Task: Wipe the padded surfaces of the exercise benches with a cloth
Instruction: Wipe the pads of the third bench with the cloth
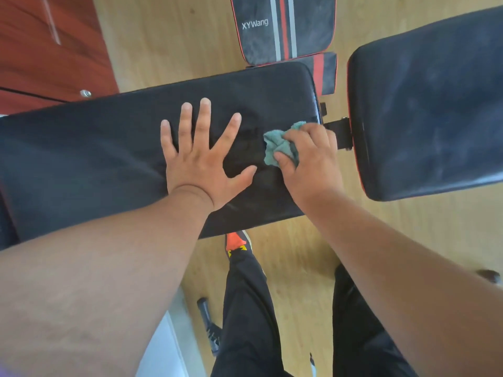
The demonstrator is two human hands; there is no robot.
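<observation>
Two hands: left hand (201,161) splayed flat, right hand (310,156) clutching cloth (277,145) near pad (95,148) edge.

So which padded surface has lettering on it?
The striped pad on the floor at top centre: it reads XYWang. The pad under both hands and the one at right are plain.

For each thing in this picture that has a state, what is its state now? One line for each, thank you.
left hand: open, fingers spread, flat on the pad
right hand: closed around the cloth
cloth: bunched, pressed on the pad
near bench pad: mostly dark, few dust marks
right bench pad: dusty, grey smears
striped pad: dusty, lying flat
</observation>
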